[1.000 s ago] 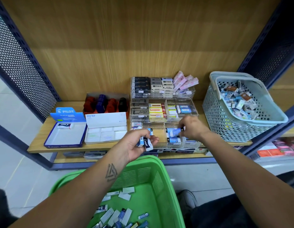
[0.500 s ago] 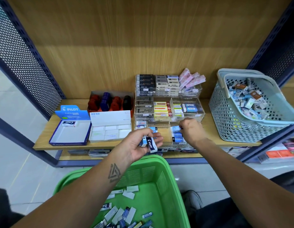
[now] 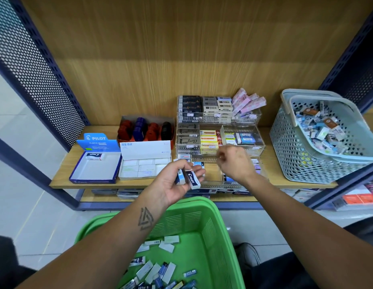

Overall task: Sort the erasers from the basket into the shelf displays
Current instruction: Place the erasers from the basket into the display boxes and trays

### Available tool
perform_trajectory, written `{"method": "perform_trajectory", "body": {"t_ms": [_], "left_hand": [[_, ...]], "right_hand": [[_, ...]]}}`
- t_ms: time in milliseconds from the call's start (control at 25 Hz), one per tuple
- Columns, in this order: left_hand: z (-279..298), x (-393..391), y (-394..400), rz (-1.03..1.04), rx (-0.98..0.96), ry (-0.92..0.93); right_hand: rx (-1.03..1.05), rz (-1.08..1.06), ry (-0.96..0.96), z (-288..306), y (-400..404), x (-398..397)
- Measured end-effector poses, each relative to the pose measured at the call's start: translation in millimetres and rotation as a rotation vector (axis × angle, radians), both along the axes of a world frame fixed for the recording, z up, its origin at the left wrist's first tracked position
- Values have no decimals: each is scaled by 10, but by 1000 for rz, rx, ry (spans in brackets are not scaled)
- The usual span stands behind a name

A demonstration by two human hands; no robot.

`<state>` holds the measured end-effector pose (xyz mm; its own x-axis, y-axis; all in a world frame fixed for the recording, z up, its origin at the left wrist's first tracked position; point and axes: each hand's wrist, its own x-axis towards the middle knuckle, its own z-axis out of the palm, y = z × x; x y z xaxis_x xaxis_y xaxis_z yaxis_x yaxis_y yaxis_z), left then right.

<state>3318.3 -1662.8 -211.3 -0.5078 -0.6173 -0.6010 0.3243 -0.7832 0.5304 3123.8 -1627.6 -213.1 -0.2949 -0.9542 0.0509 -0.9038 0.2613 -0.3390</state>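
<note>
So two erasers (image 3: 188, 177) were being gripped in the left hand (image 3: 174, 184), palm up, fingers curled round them: a black-sleeved Pilot one lying across the fingers nearest the thumb side, and a light blue one tucked just behind it, touching it. That grip was held right above the far rim of the green basket (image 3: 210, 230), where a loose pile of more erasers (image 3: 156, 270) was lying well below and behind the wrist. Just beyond the fingertips, the front tray of the clear acrylic display (image 3: 242, 147) was sitting on the wooden shelf (image 3: 271, 176), so the held erasers were pretty much at the lip of it, not inside. The right hand (image 3: 233, 161) was hovering over that same tray, just right of the left-hand grip, fingers loosely curled, and nothing could be seen held in it, though it was a bit blurred. Off to the left of the grip, a blue Pilot box (image 3: 95, 165) with a single eraser in its back corner was set beside a white box (image 3: 144, 163) of white erasers. Far right of both hands, a grey-blue basket (image 3: 302, 163) full of mixed erasers was parked on the shelf.
</note>
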Motion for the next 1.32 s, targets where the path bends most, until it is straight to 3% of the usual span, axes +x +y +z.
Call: {"method": "perform_trajectory", "body": {"t_ms": [80,120,200,320,560,760,1040,1240,1320], "left_hand": [[22,-13,0,51,-7,-14],[45,-21,9,66,-20,-36],[117,-32,49,64,-57,-75],[168,-40,78,94,-65,-28],[127,-28,56,76,-34,-42],[117,44,52,43,11,-216],[217,646,-292,289,28,-32],[149,1341,-570,448,-19,-215],[81,1623,-669,497,-102,-412]], "right_hand": [[102,70,-598,217,-10,235],[213,108,-804,290,9,340],[346,183,-901,369,92,512],[297,164,-831,333,93,504],[152,177,-468,329,30,162],[104,125,-435,328,-7,86],[-1,190,-361,247,-556,902],[-65,251,-304,138,-908,1657],[-52,312,-261,57,-1069,1953]]}}
